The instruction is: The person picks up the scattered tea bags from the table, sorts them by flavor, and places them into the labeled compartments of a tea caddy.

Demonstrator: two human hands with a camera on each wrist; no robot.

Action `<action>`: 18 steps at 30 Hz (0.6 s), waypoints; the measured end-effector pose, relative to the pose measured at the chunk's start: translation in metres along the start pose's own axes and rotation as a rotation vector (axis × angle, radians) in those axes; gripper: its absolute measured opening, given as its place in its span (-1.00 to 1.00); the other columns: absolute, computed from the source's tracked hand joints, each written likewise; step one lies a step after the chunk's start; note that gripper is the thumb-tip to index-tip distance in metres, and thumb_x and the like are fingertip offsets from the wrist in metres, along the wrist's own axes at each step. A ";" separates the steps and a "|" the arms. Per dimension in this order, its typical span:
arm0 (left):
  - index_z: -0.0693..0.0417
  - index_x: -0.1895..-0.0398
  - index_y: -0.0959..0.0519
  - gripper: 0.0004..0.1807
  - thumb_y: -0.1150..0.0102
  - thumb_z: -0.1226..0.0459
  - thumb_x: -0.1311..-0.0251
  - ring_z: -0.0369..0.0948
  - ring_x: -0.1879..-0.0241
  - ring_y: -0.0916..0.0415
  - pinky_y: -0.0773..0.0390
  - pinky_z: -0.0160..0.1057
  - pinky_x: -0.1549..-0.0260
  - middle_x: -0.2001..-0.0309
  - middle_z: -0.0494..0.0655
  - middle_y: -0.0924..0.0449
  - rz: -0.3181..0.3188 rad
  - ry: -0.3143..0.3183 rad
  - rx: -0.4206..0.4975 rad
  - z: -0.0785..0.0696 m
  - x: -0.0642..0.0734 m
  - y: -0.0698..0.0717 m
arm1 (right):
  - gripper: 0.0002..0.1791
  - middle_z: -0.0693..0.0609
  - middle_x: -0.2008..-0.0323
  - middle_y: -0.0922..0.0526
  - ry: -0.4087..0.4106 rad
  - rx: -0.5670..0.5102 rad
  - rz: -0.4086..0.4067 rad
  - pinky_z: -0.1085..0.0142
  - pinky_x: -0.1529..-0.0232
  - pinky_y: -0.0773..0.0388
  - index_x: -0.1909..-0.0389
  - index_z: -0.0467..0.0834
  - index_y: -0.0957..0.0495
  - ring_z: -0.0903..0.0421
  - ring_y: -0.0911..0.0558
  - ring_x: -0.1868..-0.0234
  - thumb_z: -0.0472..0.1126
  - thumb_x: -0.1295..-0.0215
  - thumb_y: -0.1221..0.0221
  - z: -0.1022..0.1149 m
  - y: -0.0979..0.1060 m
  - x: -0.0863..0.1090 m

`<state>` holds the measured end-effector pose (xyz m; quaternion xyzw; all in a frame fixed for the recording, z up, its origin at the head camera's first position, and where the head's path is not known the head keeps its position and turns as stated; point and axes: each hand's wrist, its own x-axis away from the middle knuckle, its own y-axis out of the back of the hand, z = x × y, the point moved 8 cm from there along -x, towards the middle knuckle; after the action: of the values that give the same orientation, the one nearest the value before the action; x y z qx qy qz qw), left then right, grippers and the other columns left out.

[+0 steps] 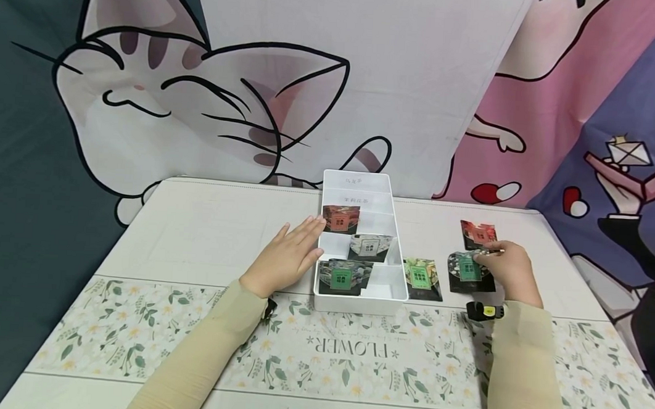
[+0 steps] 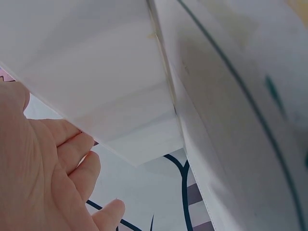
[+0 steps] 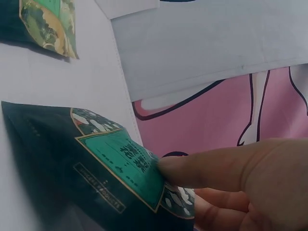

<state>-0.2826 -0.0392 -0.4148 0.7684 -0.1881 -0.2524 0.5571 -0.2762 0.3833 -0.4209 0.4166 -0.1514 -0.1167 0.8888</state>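
A white divided box point(image 1: 360, 305) stands on the table, with a red sachet point(image 1: 333, 219), a grey-labelled sachet point(image 1: 369, 248) and a green-labelled sachet point(image 1: 341, 279) in separate compartments. My left hand point(image 1: 284, 256) touches the box's left side with fingers extended; the left wrist view shows its fingertips point(image 2: 79, 144) along the edge. To the right of the box, my right hand point(image 1: 511, 273) pinches a dark green tea sachet point(image 1: 470, 272) by its upper right corner. In the right wrist view, the thumb presses the sachet's point(image 3: 57, 149) front, and its lower part tilts close over the tabletop.
Beside the box's right wall lies a yellow-green sachet point(image 1: 422, 278). Another red sachet point(image 1: 476, 234) lies just behind the held one. A floral strip point(image 1: 187, 339) crosses the table's front, and a cartoon cloth backdrop point(image 1: 411, 91) hangs behind the table.
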 end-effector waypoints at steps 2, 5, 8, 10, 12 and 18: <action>0.05 -0.64 0.01 -0.32 0.31 -0.04 -0.61 -0.10 -0.60 0.12 0.15 0.12 -0.53 -0.62 -0.08 0.06 -0.001 0.001 0.000 0.000 0.000 0.000 | -0.44 -0.52 -0.14 -0.48 -0.004 -0.007 -0.001 -0.27 -0.05 -0.52 -0.28 -0.47 -0.42 -0.37 -0.52 -0.07 -0.19 -0.41 -0.18 0.000 0.000 -0.001; 0.04 -0.64 0.02 -0.32 0.31 -0.04 -0.61 -0.11 -0.60 0.13 0.15 0.12 -0.53 -0.62 -0.10 0.08 0.004 0.005 0.001 0.001 0.000 -0.001 | -0.48 -0.51 -0.15 -0.48 0.001 -0.031 -0.011 -0.23 0.00 -0.54 -0.26 -0.45 -0.44 -0.35 -0.53 -0.06 -0.19 -0.42 -0.16 -0.001 0.002 0.000; 0.04 -0.64 0.03 -0.32 0.33 -0.04 -0.61 -0.12 -0.60 0.15 0.16 0.11 -0.54 -0.62 -0.11 0.10 0.010 0.008 0.004 0.001 0.000 -0.002 | -0.53 -0.45 -0.06 -0.53 0.023 -0.044 -0.036 -0.02 0.19 -0.60 -0.21 -0.42 -0.48 -0.25 -0.57 0.07 -0.19 -0.42 -0.18 0.000 0.005 0.001; 0.03 -0.64 0.03 -0.32 0.34 -0.05 -0.61 -0.13 -0.60 0.16 0.17 0.10 -0.54 -0.62 -0.12 0.10 0.013 0.010 0.008 0.001 0.000 -0.002 | -0.54 -0.38 0.02 -0.56 0.028 -0.051 -0.048 0.13 0.30 -0.56 -0.20 -0.39 -0.49 -0.15 -0.58 0.17 -0.17 -0.42 -0.20 0.001 0.006 0.001; 0.04 -0.64 0.03 -0.32 0.34 -0.05 -0.61 -0.13 -0.60 0.17 0.17 0.10 -0.54 -0.62 -0.11 0.10 0.012 0.010 0.012 0.001 0.001 -0.001 | -0.53 -0.32 0.08 -0.59 0.029 -0.056 -0.054 0.22 0.37 -0.52 -0.21 -0.37 -0.48 -0.08 -0.58 0.24 -0.15 -0.42 -0.21 0.002 0.007 0.000; 0.03 -0.64 0.05 -0.32 0.35 -0.05 -0.62 -0.12 -0.60 0.16 0.17 0.10 -0.54 -0.63 -0.12 0.12 0.010 0.007 0.016 0.001 0.001 -0.001 | -0.52 -0.39 0.03 -0.61 0.057 -0.079 -0.070 0.23 0.36 -0.51 -0.21 -0.37 -0.46 -0.08 -0.60 0.23 -0.16 -0.42 -0.20 0.007 0.010 0.003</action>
<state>-0.2825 -0.0397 -0.4161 0.7727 -0.1920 -0.2455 0.5530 -0.2754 0.3839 -0.4082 0.3892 -0.1066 -0.1415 0.9039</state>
